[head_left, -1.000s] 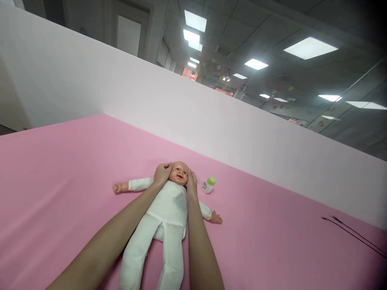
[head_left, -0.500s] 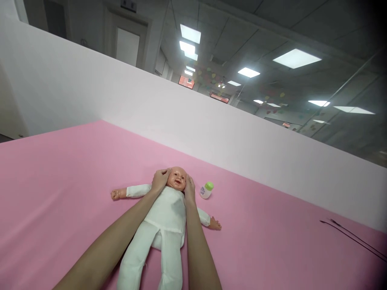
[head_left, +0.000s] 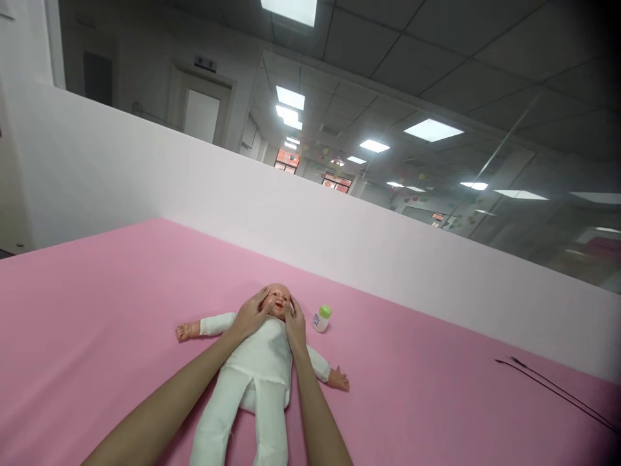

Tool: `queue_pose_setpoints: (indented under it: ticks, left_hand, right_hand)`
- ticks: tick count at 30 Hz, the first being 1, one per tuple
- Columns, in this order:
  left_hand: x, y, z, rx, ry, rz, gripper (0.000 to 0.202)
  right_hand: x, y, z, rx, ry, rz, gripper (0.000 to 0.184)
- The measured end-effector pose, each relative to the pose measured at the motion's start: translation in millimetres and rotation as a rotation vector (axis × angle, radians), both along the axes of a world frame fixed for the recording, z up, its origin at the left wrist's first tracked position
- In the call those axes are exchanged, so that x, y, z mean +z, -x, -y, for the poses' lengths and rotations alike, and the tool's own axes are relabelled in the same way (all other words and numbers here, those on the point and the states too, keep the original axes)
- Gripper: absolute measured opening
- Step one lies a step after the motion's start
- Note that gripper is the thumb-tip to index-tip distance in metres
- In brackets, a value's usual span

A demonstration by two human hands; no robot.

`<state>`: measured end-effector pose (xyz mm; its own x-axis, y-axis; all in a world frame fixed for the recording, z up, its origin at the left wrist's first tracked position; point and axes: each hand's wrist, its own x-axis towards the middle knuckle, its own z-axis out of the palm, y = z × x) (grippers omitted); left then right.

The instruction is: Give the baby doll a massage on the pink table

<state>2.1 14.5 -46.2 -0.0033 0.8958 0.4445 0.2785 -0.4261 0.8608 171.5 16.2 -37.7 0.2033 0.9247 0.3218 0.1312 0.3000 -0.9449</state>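
A baby doll (head_left: 264, 355) with a white cloth body lies on its back, arms spread and legs toward me. My left hand (head_left: 253, 313) cups the left side of its head, with the thumb on the cheek near the mouth. On the other side, my right hand (head_left: 295, 323) is curved round the face in the same way, its thumb also by the mouth. The doll's face shows between the two hands. Just right of my right hand stands a small clear bottle (head_left: 321, 319) with a green cap, apart from the hand.
The doll lies on a pink padded surface (head_left: 121, 291). A low white wall (head_left: 291, 213) runs along its far side, with glass above it. Two thin black cords (head_left: 553, 387) lie at the right.
My thumbs have come in from the sides of the doll's head onto its cheeks, and both hands sit lower on the face. The camera view has tilted up slightly.
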Motion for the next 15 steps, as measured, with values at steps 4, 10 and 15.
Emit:
queue_pose_setpoints:
  ticks: [4,10,15]
  left_hand:
    - [-6.3,6.7,3.0,0.006,0.052,-0.011,0.092]
    - [-19.4,15.7,-8.3,-0.081,0.022,0.1,0.073]
    - [-22.5,15.3,-7.1,-0.067,0.011,0.109,0.072]
  right_hand:
    - [-2.4,-3.3,8.4,0.087,0.024,0.01,0.095]
    - [-7.8,-9.9,7.7,0.144,0.02,-0.006,0.087]
    - [-10.2,-9.3,9.7,0.154,-0.008,0.003,0.08]
